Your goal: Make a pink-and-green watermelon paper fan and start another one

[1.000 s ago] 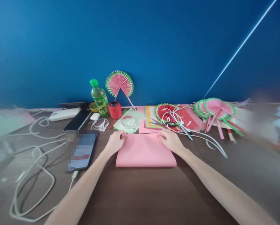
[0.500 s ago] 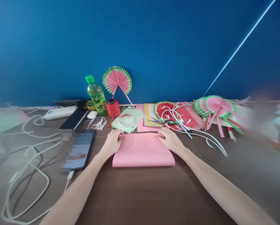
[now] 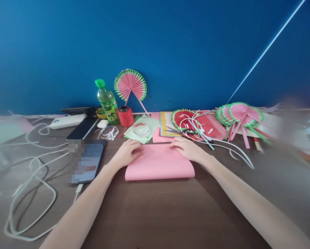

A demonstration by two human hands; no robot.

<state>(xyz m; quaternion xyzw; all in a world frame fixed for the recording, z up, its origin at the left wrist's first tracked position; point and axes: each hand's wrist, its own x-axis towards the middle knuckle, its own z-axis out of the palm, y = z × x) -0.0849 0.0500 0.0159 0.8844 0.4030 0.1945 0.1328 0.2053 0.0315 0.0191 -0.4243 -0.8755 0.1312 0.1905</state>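
A pink sheet of paper (image 3: 158,166) lies folded over on the brown table, its rounded fold facing me and its two edges together at the far side. My left hand (image 3: 129,151) is on the far left corner, fingers bent and closed on the paper. At the far right corner, my right hand (image 3: 187,148) has its fingers and thumb closed at the edge. The fingertips of both hands touch the paper; what lies under the palms is hidden.
Behind the paper are a clear tape roll (image 3: 141,129), red thread spool (image 3: 125,116), green-capped bottle (image 3: 107,103) and scissors (image 3: 188,131). Several folded paper fans (image 3: 244,114) lie at right; another fan (image 3: 130,84) leans on the wall. A phone (image 3: 88,162) and white cables (image 3: 53,197) lie left.
Both hands have slid inward along the paper's far edge, over its top. The edge that was lifted and curled in the fingers now lies flatter. The view has shifted slightly.
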